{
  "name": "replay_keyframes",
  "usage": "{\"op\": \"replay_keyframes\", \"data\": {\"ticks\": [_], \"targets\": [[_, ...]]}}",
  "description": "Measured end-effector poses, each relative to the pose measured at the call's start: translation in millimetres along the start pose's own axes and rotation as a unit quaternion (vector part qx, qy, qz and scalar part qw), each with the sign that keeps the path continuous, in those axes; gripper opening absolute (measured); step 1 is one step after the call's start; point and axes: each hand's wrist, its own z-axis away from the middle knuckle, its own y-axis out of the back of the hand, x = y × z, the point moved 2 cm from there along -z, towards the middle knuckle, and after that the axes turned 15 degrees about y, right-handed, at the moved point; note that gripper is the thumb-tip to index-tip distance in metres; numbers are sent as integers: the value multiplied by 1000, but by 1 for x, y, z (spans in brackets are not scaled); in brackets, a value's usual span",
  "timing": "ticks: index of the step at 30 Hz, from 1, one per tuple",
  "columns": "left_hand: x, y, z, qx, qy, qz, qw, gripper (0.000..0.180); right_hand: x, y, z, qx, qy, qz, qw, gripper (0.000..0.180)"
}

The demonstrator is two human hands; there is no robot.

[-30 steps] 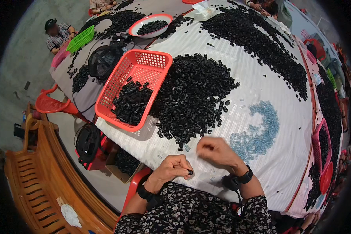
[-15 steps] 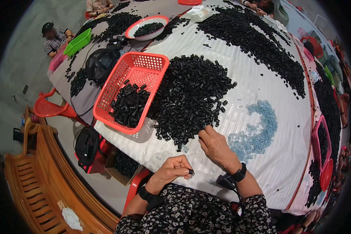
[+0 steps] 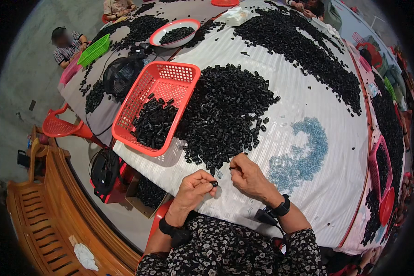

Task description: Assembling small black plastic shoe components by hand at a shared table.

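Note:
My left hand [image 3: 194,191] pinches a small black plastic cap [image 3: 214,183] between thumb and fingertips, just below the near tip of the heap. To its right, my right hand [image 3: 249,175] has its fingers pressed together at the heap's near edge. Something small and dark shows at those fingertips, too little to name. The heap of small black plastic caps [image 3: 225,110] spreads over the white cloth ahead of both hands. Right of my right hand lies a curved patch of small clear bluish pieces [image 3: 308,161]. A few clear bits lie between the hands and the heap.
A red plastic basket [image 3: 195,76], partly filled with black pieces, stands left of the heap. Beyond are a red-rimmed white basin [image 3: 155,37], a green basket [image 3: 94,50] and more black heaps [image 3: 290,46]. Other people sit around the table. A wooden bench [image 3: 41,216] stands at lower left.
My right hand has drawn back from the heap, a little left and nearer to me. My left hand has risen slightly toward the heap with the black cap.

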Motion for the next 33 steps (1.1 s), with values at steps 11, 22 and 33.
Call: {"op": "replay_keyframes", "data": {"ticks": [11,22,33], "targets": [[-5,-6,-7,17,-8,14,1000,13,-5,-5,3,3,-83,-133,988,8],[-6,-12,-13,93,-24,-86,992,12,-9,-9,1,-16,-73,-187,979,13],[-13,-16,-14,128,-31,-84,988,12,-11,-11,11,54,-178,-292,938,13]]}}
